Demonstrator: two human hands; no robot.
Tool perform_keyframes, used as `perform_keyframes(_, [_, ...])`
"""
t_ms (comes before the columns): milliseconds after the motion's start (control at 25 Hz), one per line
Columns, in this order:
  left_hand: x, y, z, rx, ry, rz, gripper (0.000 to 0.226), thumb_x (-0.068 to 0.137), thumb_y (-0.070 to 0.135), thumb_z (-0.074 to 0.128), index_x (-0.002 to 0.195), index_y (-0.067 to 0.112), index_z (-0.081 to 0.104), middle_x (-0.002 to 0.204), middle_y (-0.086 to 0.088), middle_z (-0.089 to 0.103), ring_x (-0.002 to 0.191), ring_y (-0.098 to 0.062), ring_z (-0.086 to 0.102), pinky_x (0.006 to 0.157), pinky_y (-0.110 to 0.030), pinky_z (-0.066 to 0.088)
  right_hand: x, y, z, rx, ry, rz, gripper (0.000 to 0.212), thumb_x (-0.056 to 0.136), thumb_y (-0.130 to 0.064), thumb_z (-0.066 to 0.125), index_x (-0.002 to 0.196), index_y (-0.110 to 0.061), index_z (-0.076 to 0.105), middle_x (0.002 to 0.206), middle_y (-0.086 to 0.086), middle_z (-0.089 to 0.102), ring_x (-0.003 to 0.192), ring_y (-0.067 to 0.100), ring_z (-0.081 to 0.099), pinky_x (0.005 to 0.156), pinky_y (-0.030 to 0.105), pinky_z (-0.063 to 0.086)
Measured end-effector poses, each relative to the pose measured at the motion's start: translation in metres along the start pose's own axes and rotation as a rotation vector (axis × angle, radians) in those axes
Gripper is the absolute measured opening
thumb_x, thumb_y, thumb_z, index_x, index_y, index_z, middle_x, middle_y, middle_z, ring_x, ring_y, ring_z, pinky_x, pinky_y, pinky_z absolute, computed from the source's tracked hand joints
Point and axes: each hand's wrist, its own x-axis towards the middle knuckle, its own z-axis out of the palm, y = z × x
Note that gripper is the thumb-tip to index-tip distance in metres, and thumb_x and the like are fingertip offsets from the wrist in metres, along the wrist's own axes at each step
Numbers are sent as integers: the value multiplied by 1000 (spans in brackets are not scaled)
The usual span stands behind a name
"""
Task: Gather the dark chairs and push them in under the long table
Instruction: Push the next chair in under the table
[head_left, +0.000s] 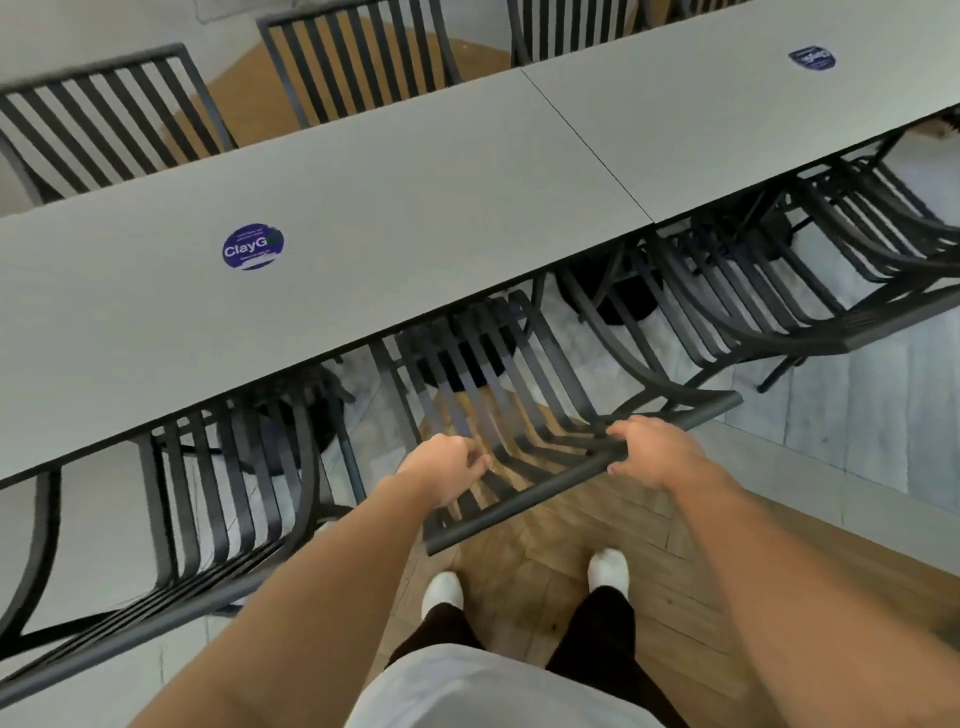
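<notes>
1. While the person stands just behind the middle dark chair (519, 415), white shoes on the wood floor, both hands are at its backrest: the right hand (654, 454) has fingers and thumb curled round the top rail (566, 475), and the left hand (447, 467) curls its fingers among the slats just inside that rail, though what exactly they hold cannot be told.
2. That chair is part-way in: the front of its seat lies under the near edge of the long table (415, 218), while its backrest leans out toward the person.
3. To finish the push well, I would judge it best to press evenly with both hands, so the chair goes in square and does not swing against its neighbours, and to keep the feet back from the chair's legs.
4. Left of the middle chair, a second dark chair (223, 493) is tucked under the same edge; to the right a third (727, 291) and, past it, a fourth (878, 218) sit likewise, so this side looks nearly done.
5. On the tabletop beyond the middle chair lies a round blue sticker (253, 246); another (811, 58) lies farther right.
6. Across the table from the middle chair, more slatted chairs (353, 62) stand at the far edge.
7. No container of any kind shows in view, so there are no contents to report.
</notes>
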Motion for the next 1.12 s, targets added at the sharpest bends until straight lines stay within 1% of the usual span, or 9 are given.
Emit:
perform_keyframes(120, [6,21,21,-67,11,-102,43,105,53,44,120,21,66,97,2,68,88,-18,65,83,-36,56,20,29,-4,-62,-70,-71,57,88,-48,73,139,-27,57,130,0,59,122,24,57,98,42,51])
perform_keyframes(200, [4,32,39,-154,0,-180,57,98,70,42,118,22,67,98,2,69,90,-18,66,86,-38,56,29,43,-3,-111,-81,-138,51,88,-50,71,132,-26,62,122,-1,61,116,24,59,95,42,52])
perform_keyframes(280, [-3,48,60,-207,-29,-234,74,87,84,41,118,22,66,94,1,69,86,-18,66,80,-36,56,37,58,-1,-163,-74,-213,43,90,-51,68,126,-27,64,118,-2,63,112,24,61,91,40,53])
perform_keyframes(400, [-9,69,83,-47,13,-302,79,82,88,45,134,29,57,101,5,66,88,-15,62,77,-33,52,52,75,-1,-235,-55,-297,32,92,-49,64,117,-30,66,111,-2,65,104,24,64,84,38,53])
perform_keyframes(520, [-1,80,95,110,121,-451,52,92,70,55,128,32,60,105,4,66,95,-20,64,83,-38,56,58,80,2,-309,-12,-322,29,94,-49,60,114,-29,67,106,1,68,100,27,67,82,38,53])
perform_keyframes(600, [4,90,97,120,132,-520,33,97,52,59,122,30,64,102,2,67,95,-23,65,83,-41,57,56,83,5,-348,13,-327,29,97,-47,59,115,-26,67,109,2,69,104,28,66,84,38,50])
perform_keyframes(680, [7,100,100,126,119,-544,23,101,34,56,122,27,65,104,0,68,97,-25,67,84,-40,57,55,87,6,-372,27,-325,26,99,-40,59,118,-25,67,113,3,69,108,28,66,87,38,50])
perform_keyframes(840, [17,110,110,163,116,-558,29,101,15,48,122,26,65,104,-1,70,95,-25,69,82,-39,58,58,101,8,-367,27,-335,24,99,-25,54,119,-26,67,113,2,69,108,28,66,88,38,49])
perform_keyframes(1120, [41,119,94,224,128,-533,31,102,12,47,126,24,63,107,-2,69,99,-25,68,83,-36,55,84,110,-1,-373,56,-341,23,99,-14,52,116,-22,67,108,2,71,101,28,68,82,38,53])
